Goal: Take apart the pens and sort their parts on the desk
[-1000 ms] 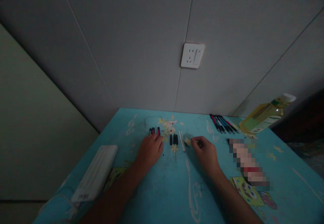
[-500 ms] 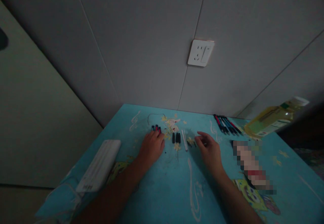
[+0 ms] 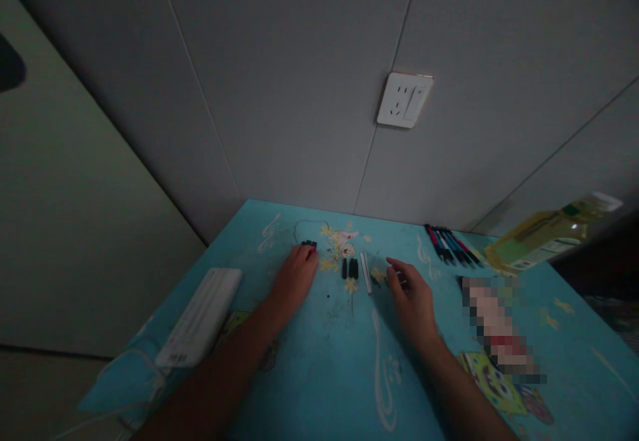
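My left hand (image 3: pixel 296 273) rests on the table with its fingers closed over a small cluster of dark and red pen barrels (image 3: pixel 310 246). Only their far ends show past my fingertips. To its right lie several short black pen grips (image 3: pixel 353 269) and a few thin white pen refills (image 3: pixel 366 273), side by side. My right hand (image 3: pixel 413 298) hovers by the table, its fingers curved and thumb apart from the index finger, with nothing visibly held. Just left of its fingertips are small dark pen parts (image 3: pixel 376 281), partly hidden by the hand.
Several assembled pens (image 3: pixel 452 247) lie in a row at the back right. A bottle of yellow liquid (image 3: pixel 544 235) stands beyond them, and a blurred-out flat item (image 3: pixel 499 328) lies nearer. At left is a white power strip (image 3: pixel 200 318). A wall socket (image 3: pixel 405 100) is above the table (image 3: pixel 324 388).
My left hand has shifted slightly left and away from me, and the pen barrels under it look drawn closer together. My right hand stays almost where it was. The view has tilted a little.
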Available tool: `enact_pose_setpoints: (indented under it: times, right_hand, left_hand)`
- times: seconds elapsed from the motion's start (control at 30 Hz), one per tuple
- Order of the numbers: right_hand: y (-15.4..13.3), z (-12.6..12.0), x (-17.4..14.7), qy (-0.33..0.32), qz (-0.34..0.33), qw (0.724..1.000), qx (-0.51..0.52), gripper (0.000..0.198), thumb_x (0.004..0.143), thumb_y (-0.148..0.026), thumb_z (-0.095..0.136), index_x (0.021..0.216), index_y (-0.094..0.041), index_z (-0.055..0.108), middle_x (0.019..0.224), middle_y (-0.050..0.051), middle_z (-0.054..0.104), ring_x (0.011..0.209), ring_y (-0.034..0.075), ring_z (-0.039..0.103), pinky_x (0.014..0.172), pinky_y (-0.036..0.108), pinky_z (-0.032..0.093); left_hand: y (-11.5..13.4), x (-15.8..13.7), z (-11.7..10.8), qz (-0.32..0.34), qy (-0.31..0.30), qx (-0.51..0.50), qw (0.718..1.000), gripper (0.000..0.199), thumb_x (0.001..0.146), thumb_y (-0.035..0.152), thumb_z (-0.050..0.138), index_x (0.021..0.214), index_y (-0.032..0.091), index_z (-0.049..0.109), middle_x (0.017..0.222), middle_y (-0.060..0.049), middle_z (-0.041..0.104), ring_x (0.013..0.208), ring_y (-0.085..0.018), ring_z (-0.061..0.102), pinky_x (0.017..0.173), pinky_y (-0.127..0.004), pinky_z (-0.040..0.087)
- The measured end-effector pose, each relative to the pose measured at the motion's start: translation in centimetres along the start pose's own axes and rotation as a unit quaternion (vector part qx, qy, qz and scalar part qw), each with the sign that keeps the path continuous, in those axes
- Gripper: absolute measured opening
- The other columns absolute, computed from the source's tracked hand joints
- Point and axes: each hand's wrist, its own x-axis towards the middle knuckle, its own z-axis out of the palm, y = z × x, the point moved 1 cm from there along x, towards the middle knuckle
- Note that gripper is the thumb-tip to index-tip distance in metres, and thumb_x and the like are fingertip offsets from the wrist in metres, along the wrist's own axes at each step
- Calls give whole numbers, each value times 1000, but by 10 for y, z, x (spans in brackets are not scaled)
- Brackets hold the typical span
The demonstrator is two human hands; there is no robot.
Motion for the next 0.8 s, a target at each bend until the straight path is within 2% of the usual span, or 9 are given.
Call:
enact_pose_setpoints:
  times: [0.17,0.33,0.47,0.6,0.8]
  right_hand:
    - [2,-5,3,19,11,1000,-19,39,94,-44,47,114,-16,66,96,10,70,72,19,61,64,31,48]
    - [-1,-9,4,49,18,998,-28,41,93,-47,47,112,-15,66,90,10,70,64,18,59,60,31,46]
    - [-3,-7,4,45,15,998,-29,39,93,-46,48,111,-16,67,89,9,70,64,18,59,63,31,47]
    - [-1,-5,2,32,13,999,-31,38,94,-44,47,111,-16,67,90,10,71,65,18,60,64,31,47]
    - [-3,-3,0,26,17,999,-22,40,94,-46,47,111,-16,66,89,10,71,64,18,59,61,30,47]
  left_hand:
    - [-5,1,0,-9,8,-14,1000,30,93,11,40,116,13,60,119,-13,57,115,-24,50,100,-41,44]
    - [13,0,-6,24,30,-42,998,32,91,12,47,120,16,59,122,-13,56,116,-26,51,102,-47,42]
    - [38,2,-4,81,1,-95,992,36,91,16,52,127,21,55,124,-10,56,118,-24,52,104,-46,42]
    - [57,6,4,112,-23,-113,987,40,92,19,53,132,21,51,130,-12,54,122,-25,51,103,-46,44]
    - [64,12,11,166,-54,-103,979,45,90,6,49,132,20,53,139,-8,52,128,-23,45,108,-42,40]
